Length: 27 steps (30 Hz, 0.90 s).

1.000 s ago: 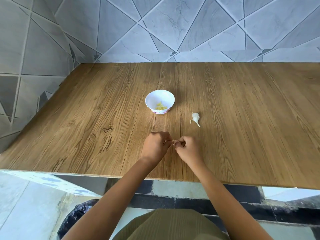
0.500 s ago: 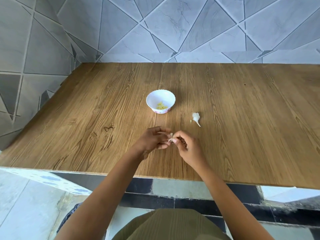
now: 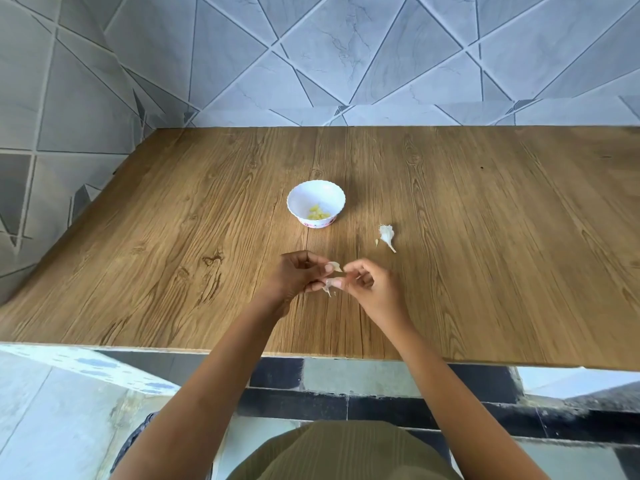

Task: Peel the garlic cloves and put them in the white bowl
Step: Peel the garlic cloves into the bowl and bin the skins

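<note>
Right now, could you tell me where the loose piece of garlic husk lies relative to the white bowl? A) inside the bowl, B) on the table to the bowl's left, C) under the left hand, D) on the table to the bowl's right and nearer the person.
D: the garlic husk lies on the wooden table, right of the white bowl and nearer the person, apart from it.

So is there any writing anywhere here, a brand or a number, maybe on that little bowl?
None that can be read.
White bowl: a pink-red pattern runs round its foot, too small and blurred to tell whether it holds any letters.
Wooden table, wall tiles and the garlic piece on the table: no text, labels or numbers.
</note>
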Each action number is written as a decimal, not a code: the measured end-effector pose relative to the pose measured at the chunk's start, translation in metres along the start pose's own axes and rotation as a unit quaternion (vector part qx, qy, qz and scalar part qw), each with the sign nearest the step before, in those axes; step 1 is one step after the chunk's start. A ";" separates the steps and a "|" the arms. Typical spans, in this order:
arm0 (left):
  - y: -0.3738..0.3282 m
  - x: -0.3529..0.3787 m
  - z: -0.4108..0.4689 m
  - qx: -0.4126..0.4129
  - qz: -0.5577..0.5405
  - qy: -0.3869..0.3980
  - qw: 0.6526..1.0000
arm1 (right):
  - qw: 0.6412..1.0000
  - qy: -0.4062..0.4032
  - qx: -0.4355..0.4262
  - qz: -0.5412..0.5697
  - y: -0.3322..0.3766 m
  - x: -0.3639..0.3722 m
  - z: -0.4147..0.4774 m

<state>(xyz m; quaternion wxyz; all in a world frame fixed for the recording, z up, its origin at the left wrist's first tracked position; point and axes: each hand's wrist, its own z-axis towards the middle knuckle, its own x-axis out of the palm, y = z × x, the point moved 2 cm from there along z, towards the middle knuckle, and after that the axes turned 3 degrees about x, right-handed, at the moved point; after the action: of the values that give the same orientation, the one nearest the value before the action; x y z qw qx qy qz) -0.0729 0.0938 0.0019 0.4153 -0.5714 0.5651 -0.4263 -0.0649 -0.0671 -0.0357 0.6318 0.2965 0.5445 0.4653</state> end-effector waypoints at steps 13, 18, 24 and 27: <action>-0.004 0.002 -0.002 0.047 0.084 0.054 0.994 | 0.963 0.041 0.146 0.223 0.010 -0.005 -0.002; -0.006 0.004 0.001 0.065 0.119 0.035 0.990 | 0.965 0.038 0.148 0.213 0.010 -0.005 -0.004; 0.000 0.003 0.004 0.024 0.080 -0.014 0.996 | 0.973 0.043 0.131 0.185 0.012 -0.009 -0.005; 0.003 -0.003 0.005 0.094 0.284 -0.053 0.953 | 0.973 0.042 0.128 0.188 0.013 -0.010 -0.007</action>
<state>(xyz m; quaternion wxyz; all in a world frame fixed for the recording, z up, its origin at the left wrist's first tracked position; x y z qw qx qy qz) -0.0687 0.0967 -0.0028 0.6002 -0.3674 0.6385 -0.3115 -0.0746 -0.0718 -0.0220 0.4663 0.4520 0.5600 0.5144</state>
